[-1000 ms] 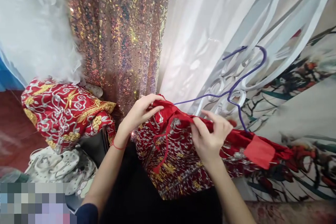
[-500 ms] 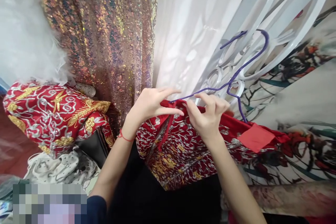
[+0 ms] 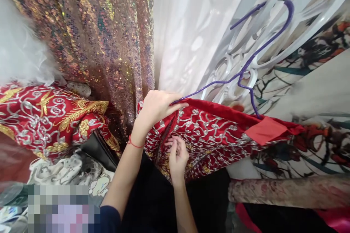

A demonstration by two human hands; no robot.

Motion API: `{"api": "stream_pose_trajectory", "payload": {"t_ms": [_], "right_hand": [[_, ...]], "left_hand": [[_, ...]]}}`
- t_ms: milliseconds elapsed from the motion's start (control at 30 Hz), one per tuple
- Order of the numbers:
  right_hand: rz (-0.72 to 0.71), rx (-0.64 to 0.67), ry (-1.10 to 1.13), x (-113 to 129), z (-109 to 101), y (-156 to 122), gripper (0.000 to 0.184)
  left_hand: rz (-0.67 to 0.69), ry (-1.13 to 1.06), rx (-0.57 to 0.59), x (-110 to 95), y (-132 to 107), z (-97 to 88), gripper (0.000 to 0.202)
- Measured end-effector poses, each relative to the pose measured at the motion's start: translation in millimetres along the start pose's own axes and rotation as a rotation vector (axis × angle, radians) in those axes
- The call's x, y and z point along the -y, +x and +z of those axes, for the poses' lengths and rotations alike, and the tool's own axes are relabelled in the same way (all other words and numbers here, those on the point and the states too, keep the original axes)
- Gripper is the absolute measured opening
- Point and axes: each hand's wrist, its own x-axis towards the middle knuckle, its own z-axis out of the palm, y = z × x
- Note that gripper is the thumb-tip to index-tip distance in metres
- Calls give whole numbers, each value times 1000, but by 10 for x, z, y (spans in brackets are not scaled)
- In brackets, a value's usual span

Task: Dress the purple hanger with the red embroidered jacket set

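Head cam: left hand (image 3: 156,107) pinches embroidered red garment (image 3: 212,125) at left end of purple hanger (image 3: 249,62) (right hand (image 3: 179,157) loosely curled, hold unclear); I'd keep it taut.

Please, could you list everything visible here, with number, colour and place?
Embroidered garment: one, red, centre
Hanger: one, purple, at garment's edge
Square patch: one, orange-red, on garment
Second embroidered garment: one, red, left
Sequined fabric: one, multicoloured, upper left
Drape: one, white, upper middle
Scrollwork: one, white, upper right
Floral fabric: at least one, pale, right
Fluffy material: one, white, far left
Spotted cloth: one, whitish, lower left
Patterned strip: one, beige-pink, lower right
Shiny cloth: one, pink, bottom right
Dark fabric: one, black, bottom centre
Bracelet: one, red, left wrist
Sleeve: one, dark blue, left arm
Left hand: one, bare, garment's upper edge
Right hand: one, bare, garment's front
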Motion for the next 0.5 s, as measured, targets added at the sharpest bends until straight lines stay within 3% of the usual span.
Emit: {"api": "stream_pose_trajectory", "payload": {"t_ms": [100, 200, 500], "right_hand": [[254, 120, 168, -138, 95, -37, 34], [361, 193, 234, -193, 154, -46, 35], [501, 68, 362, -204, 257, -58, 46]], "left_hand": [[-26, -38, 18, -19, -12, -2, 47], [-65, -81, 31, -48, -26, 9, 48], [-108, -141, 6, -143, -58, 115, 51]]}}
